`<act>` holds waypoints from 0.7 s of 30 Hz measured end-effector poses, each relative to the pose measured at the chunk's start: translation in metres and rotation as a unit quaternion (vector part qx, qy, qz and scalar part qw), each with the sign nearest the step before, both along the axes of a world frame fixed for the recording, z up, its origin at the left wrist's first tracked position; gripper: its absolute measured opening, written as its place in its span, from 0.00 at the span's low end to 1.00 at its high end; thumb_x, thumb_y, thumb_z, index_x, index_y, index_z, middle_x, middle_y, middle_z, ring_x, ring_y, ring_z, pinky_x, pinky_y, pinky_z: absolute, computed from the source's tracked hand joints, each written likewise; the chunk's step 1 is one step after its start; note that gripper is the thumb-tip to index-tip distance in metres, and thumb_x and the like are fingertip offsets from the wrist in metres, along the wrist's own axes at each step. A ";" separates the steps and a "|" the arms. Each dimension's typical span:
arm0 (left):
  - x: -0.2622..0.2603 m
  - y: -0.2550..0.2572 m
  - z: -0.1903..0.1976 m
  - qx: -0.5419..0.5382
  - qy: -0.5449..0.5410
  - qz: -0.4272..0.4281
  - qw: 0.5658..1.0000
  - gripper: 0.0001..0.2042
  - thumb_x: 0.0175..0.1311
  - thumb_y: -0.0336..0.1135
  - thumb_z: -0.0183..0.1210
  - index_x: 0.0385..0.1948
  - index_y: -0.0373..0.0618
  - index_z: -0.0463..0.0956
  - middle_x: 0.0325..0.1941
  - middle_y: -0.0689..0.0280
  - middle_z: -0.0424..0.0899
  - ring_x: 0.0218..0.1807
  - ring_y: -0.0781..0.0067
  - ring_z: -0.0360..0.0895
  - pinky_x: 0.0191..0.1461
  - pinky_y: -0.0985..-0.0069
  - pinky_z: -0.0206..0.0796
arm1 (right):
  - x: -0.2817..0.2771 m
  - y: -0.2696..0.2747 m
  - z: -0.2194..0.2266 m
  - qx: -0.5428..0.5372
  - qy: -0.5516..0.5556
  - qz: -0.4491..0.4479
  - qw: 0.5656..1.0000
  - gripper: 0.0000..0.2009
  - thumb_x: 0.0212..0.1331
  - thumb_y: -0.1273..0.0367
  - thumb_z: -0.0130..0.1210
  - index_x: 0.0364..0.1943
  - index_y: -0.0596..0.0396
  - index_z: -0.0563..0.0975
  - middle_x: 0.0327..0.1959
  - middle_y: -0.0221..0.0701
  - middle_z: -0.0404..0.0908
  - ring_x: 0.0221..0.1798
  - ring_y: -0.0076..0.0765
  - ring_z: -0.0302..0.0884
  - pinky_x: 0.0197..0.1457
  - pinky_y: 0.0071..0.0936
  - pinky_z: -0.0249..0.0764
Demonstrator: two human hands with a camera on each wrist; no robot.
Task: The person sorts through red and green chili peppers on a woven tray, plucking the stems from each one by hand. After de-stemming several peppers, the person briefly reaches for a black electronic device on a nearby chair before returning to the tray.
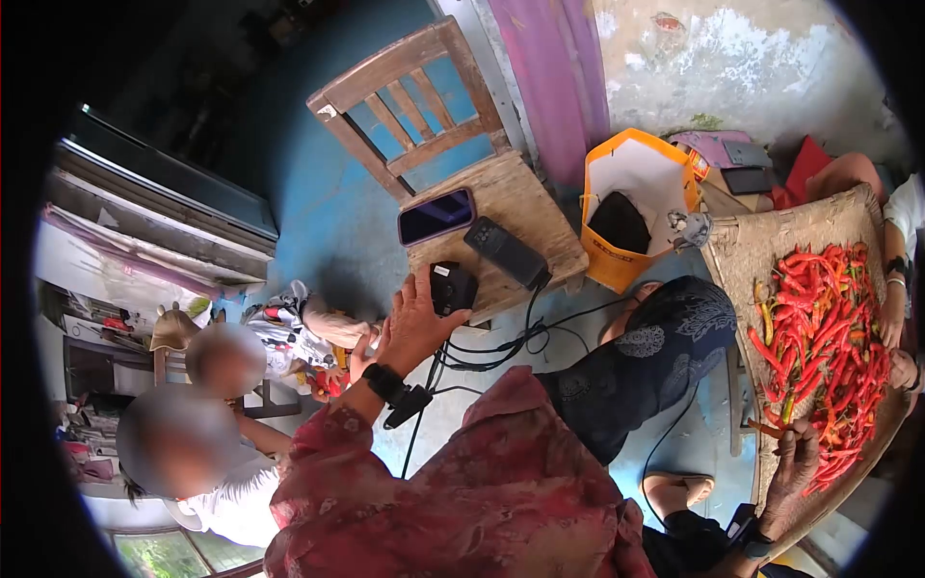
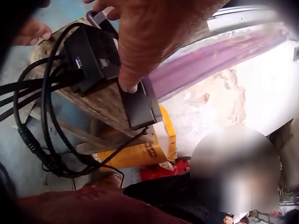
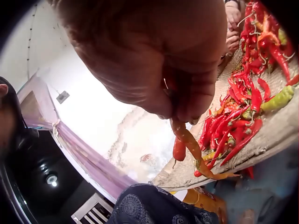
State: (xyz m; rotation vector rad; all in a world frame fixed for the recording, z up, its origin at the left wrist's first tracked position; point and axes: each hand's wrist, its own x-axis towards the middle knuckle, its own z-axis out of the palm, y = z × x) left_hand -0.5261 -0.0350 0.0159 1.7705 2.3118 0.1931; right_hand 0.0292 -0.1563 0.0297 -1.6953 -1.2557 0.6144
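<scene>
My left hand (image 1: 416, 318) lies with straight fingers against a small black box (image 1: 451, 286) on the wooden chair seat (image 1: 511, 197). In the left wrist view a fingertip of the left hand (image 2: 128, 84) presses on a flat black device (image 2: 140, 105) beside the black box (image 2: 91, 58). My right hand (image 1: 795, 460) pinches an orange-red chili (image 3: 191, 144) over the near edge of a woven tray (image 1: 742, 250). A heap of red chilies (image 1: 819, 337) fills that tray.
A phone in a purple case (image 1: 436, 215) and a black device (image 1: 506, 250) lie on the seat. Black cables (image 1: 482, 347) hang off the chair. An orange bag (image 1: 631, 207) stands beside it. Other people sit at lower left, and another person's hands (image 1: 896, 323) reach in at the tray's far side.
</scene>
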 end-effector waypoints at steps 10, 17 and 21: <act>0.009 0.040 -0.034 0.041 -0.044 -0.068 0.996 0.48 0.44 0.45 0.67 0.69 0.46 0.47 0.61 0.40 0.61 0.60 0.34 0.63 0.63 0.52 0.59 | -0.020 0.003 0.008 -0.022 -0.003 -0.003 1.000 0.05 0.65 0.73 0.52 0.42 0.58 0.74 0.31 0.22 0.71 0.29 0.17 0.63 0.33 0.15 0.61; 0.014 0.061 -0.027 0.052 -0.090 -0.031 0.994 0.48 0.46 0.45 0.66 0.70 0.46 0.48 0.61 0.42 0.63 0.61 0.41 0.64 0.63 0.52 0.59 | -0.025 -0.002 0.001 -0.057 -0.008 -0.003 0.998 0.05 0.66 0.74 0.50 0.42 0.58 0.72 0.29 0.22 0.68 0.29 0.17 0.60 0.33 0.15 0.60; 0.017 0.056 -0.037 0.107 0.086 -0.091 0.986 0.46 0.46 0.45 0.67 0.69 0.46 0.50 0.64 0.44 0.59 0.62 0.42 0.61 0.65 0.51 0.54 | -0.020 -0.003 -0.016 -0.078 0.009 -0.002 0.997 0.06 0.65 0.73 0.51 0.43 0.59 0.72 0.31 0.23 0.68 0.30 0.17 0.61 0.33 0.15 0.60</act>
